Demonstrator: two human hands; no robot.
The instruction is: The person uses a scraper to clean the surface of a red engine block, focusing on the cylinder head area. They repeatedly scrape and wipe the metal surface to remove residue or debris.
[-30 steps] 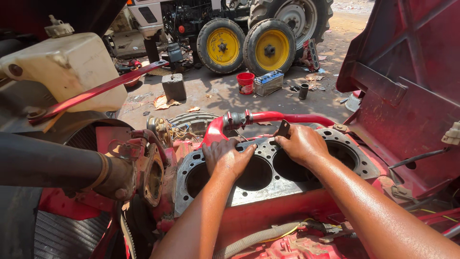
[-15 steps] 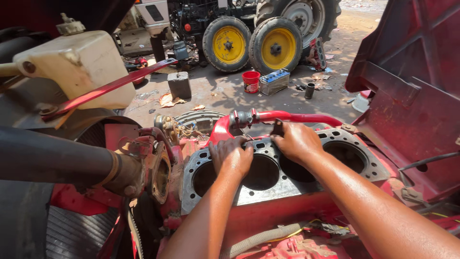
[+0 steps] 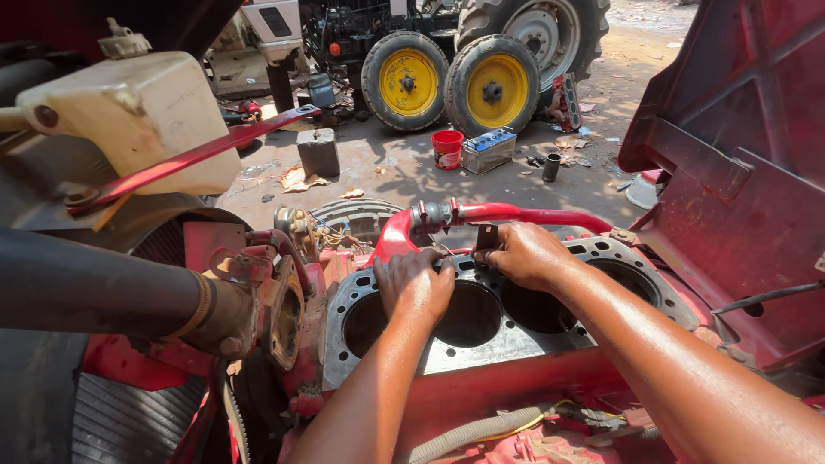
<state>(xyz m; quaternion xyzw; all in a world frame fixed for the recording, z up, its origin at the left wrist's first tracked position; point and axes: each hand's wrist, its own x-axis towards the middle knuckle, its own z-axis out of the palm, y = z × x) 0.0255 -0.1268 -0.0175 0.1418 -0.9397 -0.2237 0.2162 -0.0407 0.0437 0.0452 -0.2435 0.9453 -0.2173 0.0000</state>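
A grey metal head gasket with large round bores lies on top of a red engine block. My left hand presses flat on the gasket's far edge between the first two bores, fingers spread. My right hand rests on the far edge just to the right, fingers curled by a small dark bracket. Whether it grips the gasket I cannot tell. A red pipe runs along the block just behind both hands.
The raised red hood stands at the right. A cream coolant tank and a thick black hose are at the left. On the dirt ground beyond are yellow-rimmed tractor wheels, a red bucket and a battery.
The view has shifted slightly. Both hands stay on the gasket's far edge; the left hand has slid a little toward the right hand.
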